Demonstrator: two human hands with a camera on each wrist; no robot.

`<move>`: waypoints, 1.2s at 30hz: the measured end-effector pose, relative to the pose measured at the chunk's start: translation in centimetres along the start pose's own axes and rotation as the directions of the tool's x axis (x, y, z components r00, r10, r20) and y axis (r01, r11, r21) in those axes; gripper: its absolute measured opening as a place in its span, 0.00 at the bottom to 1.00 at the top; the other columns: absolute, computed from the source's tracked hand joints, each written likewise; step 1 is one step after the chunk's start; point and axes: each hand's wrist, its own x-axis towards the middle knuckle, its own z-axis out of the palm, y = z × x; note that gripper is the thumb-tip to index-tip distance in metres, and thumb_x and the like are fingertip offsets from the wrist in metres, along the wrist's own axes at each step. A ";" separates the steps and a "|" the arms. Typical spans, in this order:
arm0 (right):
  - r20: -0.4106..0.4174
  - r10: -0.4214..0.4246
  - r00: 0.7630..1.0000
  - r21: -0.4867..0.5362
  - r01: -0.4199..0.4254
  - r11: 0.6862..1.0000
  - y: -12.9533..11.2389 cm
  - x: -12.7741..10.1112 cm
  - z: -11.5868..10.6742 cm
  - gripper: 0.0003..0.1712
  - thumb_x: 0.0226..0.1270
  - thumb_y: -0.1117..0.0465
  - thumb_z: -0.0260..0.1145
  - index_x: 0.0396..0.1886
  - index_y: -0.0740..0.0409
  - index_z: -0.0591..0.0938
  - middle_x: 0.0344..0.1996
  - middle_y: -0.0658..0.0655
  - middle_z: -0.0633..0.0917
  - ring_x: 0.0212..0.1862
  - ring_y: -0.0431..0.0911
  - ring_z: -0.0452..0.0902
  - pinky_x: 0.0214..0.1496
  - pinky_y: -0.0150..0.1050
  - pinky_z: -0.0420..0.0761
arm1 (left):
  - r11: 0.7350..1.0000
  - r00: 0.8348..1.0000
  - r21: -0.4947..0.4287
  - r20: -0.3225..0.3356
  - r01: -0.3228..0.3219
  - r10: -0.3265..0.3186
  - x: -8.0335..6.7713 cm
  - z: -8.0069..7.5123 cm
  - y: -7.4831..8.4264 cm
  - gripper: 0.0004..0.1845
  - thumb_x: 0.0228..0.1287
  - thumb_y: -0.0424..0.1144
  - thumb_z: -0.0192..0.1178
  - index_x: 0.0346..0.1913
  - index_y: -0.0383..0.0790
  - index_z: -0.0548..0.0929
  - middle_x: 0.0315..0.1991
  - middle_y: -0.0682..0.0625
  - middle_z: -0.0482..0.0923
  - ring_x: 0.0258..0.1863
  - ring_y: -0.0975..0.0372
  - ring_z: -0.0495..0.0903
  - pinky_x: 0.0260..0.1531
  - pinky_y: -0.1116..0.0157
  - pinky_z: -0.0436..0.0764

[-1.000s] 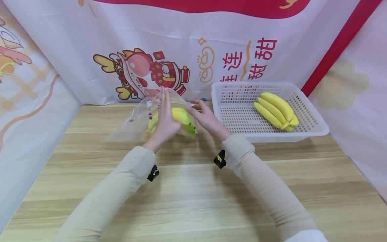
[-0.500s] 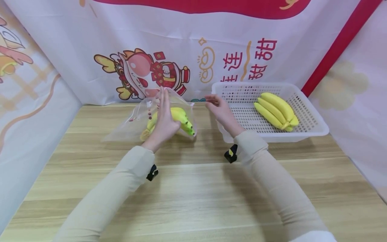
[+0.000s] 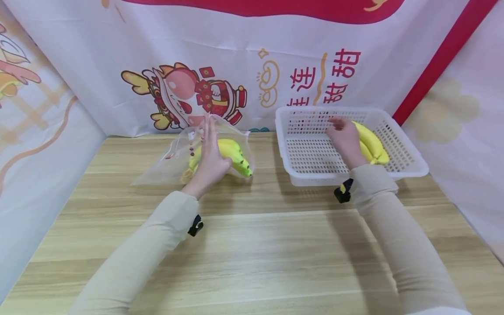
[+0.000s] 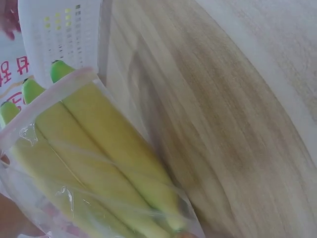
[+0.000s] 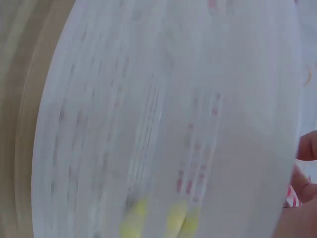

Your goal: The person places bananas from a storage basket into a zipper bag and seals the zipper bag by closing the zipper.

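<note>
At the left of the table, a clear plastic zip bag [image 3: 177, 153] has a bunch of bananas [image 3: 234, 155] in it, their green-tinged tips at its mouth. My left hand [image 3: 210, 164] holds the bag's upper edge, its fingers pointing upward. In the left wrist view, the bananas [image 4: 94, 144] lie under the film and poke past the bag's rim. My right hand [image 3: 346, 140] hangs over the white basket [image 3: 293, 175], fingers loosely bent and holding nothing. It partly covers a second yellow bunch of bananas [image 3: 372, 144]. The right wrist view is blurred.
The perforated basket stands at the back right, near the printed cloth [image 3: 256, 35] behind the table. Similar cloth hangs on both sides. The wooden tabletop [image 3: 252, 258] spreads out in front of bag and basket.
My right hand has left the bag's mouth and moved right, over the basket beside the second bunch. My left hand stays on the bag, shifting only slightly.
</note>
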 end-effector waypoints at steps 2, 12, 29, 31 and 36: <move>-0.017 -0.002 1.000 -0.042 0.001 0.999 0.8 0.3 -1.2 0.30 0.68 0.61 0.52 0.71 0.56 0.63 0.72 0.62 0.62 0.72 0.55 0.57 0.72 0.51 0.64 | 1.000 1.000 0.002 0.004 -0.006 0.006 0.0 0.0 -0.1 0.61 0.46 0.19 0.55 0.75 0.50 0.27 0.75 0.61 0.15 0.77 0.57 0.23 0.75 0.48 0.39; -0.044 0.076 0.996 -0.263 -0.085 0.961 5.1 1.4 -5.1 0.45 0.66 0.58 0.54 0.76 0.60 0.43 0.72 0.75 0.46 0.71 0.69 0.48 0.70 0.63 0.60 | 0.999 1.000 0.036 0.022 -0.023 0.022 -0.2 0.0 -0.6 0.61 0.45 0.18 0.55 0.75 0.48 0.28 0.75 0.61 0.14 0.77 0.57 0.25 0.75 0.48 0.37; 0.002 0.157 0.988 -0.391 -0.144 0.909 8.0 1.0 -6.4 0.48 0.63 0.56 0.56 0.74 0.69 0.42 0.64 0.83 0.54 0.66 0.74 0.50 0.66 0.65 0.61 | 0.999 0.999 0.052 0.050 -0.004 0.001 -0.2 -0.1 -0.6 0.60 0.46 0.18 0.56 0.76 0.44 0.29 0.75 0.58 0.15 0.77 0.56 0.26 0.75 0.50 0.35; -0.003 0.183 0.983 -0.410 -0.168 0.896 7.8 0.9 -6.4 0.49 0.63 0.58 0.56 0.73 0.71 0.39 0.65 0.84 0.52 0.66 0.75 0.50 0.68 0.64 0.61 | 0.998 0.998 0.056 0.055 -0.001 -0.002 -0.2 -0.1 -0.6 0.60 0.46 0.19 0.56 0.76 0.44 0.29 0.75 0.57 0.15 0.77 0.56 0.26 0.75 0.50 0.35; 0.004 0.210 0.978 -0.429 -0.188 0.884 7.8 0.9 -6.4 0.49 0.62 0.61 0.56 0.71 0.76 0.39 0.64 0.85 0.55 0.65 0.73 0.55 0.69 0.62 0.62 | 0.998 0.998 0.069 0.061 0.006 -0.010 -0.4 0.0 -0.7 0.60 0.46 0.19 0.56 0.76 0.44 0.29 0.76 0.56 0.15 0.77 0.55 0.26 0.75 0.50 0.35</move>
